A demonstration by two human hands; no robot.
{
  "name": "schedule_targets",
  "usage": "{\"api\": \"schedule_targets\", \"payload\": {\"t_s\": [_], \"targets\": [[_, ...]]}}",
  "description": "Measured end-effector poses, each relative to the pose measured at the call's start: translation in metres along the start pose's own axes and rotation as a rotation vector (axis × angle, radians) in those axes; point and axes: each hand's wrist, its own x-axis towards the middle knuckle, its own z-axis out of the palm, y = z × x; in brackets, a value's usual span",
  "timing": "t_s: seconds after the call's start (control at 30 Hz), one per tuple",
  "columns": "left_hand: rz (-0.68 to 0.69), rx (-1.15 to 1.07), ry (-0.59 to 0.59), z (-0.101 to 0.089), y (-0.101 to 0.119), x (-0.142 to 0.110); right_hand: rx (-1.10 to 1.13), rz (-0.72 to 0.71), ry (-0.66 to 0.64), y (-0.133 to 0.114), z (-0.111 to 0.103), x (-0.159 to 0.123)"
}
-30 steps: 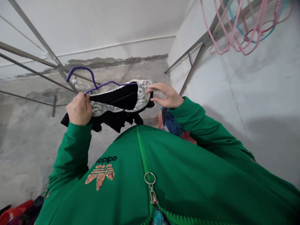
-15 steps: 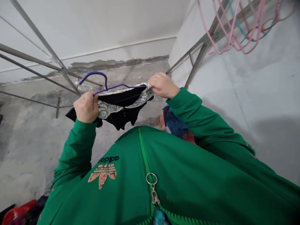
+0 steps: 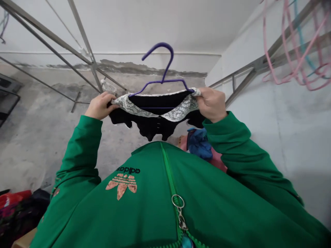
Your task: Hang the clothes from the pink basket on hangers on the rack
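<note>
A black garment (image 3: 155,124) with a white lace collar (image 3: 134,107) hangs on a purple wire hanger (image 3: 161,67), held up in front of my chest. My left hand (image 3: 99,105) is closed on the left end of the collar and the hanger's shoulder. At the right end, my right hand (image 3: 212,103) grips the collar together with the hanger. The hanger's hook points upward, free of any rail. Both my arms are in green jacket sleeves.
A metal drying rack's bars (image 3: 85,48) cross the upper left; another rail (image 3: 248,74) at the right carries pink and blue hangers (image 3: 297,44). Blue and pink cloth (image 3: 199,144) lies below my hands. A pile of clothes (image 3: 15,206) sits at the lower left on the concrete floor.
The hanger has swung upright so its hook points up. My left hand shifted from the hanger's neck to the left end of the collar; both hands rose and spread the collar.
</note>
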Motion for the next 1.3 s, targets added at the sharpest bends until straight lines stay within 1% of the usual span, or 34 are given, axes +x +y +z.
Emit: {"api": "schedule_targets", "payload": {"t_s": [0.03,0.1,0.17,0.23,0.3,0.4,0.43,0.5,0.57,0.6,0.63,0.7,0.77,0.83,0.9,0.97,1.07,1.13,1.2,1.23,1.27,1.3], "targets": [[0.002,-0.039,-0.02,0.003,-0.008,-0.002,-0.006,0.018,-0.007,0.002,-0.003,-0.001],[-0.026,-0.146,-0.047,0.014,-0.017,-0.002,-0.01,0.045,-0.041,0.003,-0.009,-0.001],[-0.09,-0.24,-0.062,0.026,-0.019,0.0,-0.005,0.055,-0.066,0.002,-0.014,-0.001],[-0.141,-0.282,-0.054,0.032,-0.02,0.002,0.002,0.049,-0.059,0.001,-0.018,0.0],[-0.144,-0.302,-0.034,0.03,-0.023,0.002,0.011,0.039,-0.026,0.002,-0.022,0.001],[-0.107,-0.318,-0.031,0.013,-0.027,-0.001,0.04,0.026,0.043,0.006,-0.026,0.0],[-0.078,-0.304,-0.022,0.007,-0.026,-0.001,0.052,0.028,0.053,0.006,-0.027,0.0],[0.017,-0.252,0.03,-0.002,-0.017,0.001,0.079,0.04,0.048,0.006,-0.027,-0.002],[0.111,-0.199,0.104,-0.004,-0.003,0.008,0.104,0.055,0.03,0.004,-0.026,-0.002],[0.131,-0.183,0.118,-0.002,0.005,0.012,0.116,0.06,0.026,0.002,-0.026,-0.002],[0.129,-0.18,0.099,0.0,0.011,0.017,0.127,0.064,0.028,0.001,-0.026,-0.002],[0.071,-0.23,0.014,0.006,0.017,0.025,0.149,0.066,0.041,-0.002,-0.026,-0.002],[0.005,-0.386,-0.072,0.01,0.016,0.029,0.176,0.05,0.072,-0.003,-0.027,-0.001],[-0.037,-0.614,-0.087,0.011,0.013,0.028,0.203,0.035,0.105,-0.003,-0.029,-0.001],[-0.078,-0.845,-0.03,0.012,0.013,0.024,0.218,0.046,0.112,-0.003,-0.029,-0.002],[-0.143,-1.024,0.06,0.015,0.016,0.021,0.224,0.067,0.1,-0.003,-0.028,-0.003],[-0.252,-1.158,0.205,0.017,0.023,0.019,0.233,0.066,0.085,-0.004,-0.026,-0.004],[-0.298,-1.141,0.329,0.015,0.024,0.019,0.238,0.063,0.082,-0.005,-0.025,-0.004],[-0.287,-1.023,0.48,0.007,0.022,0.019,0.24,0.059,0.086,-0.006,-0.023,-0.004],[-0.252,-0.929,0.548,0.003,0.02,0.018,0.241,0.056,0.092,-0.006,-0.022,-0.003],[-0.2,-0.824,0.589,0.0,0.02,0.017,0.242,0.05,0.098,-0.006,-0.02,-0.003],[-0.137,-0.717,0.592,-0.003,0.021,0.017,0.243,0.044,0.103,-0.005,-0.018,-0.002]]}}
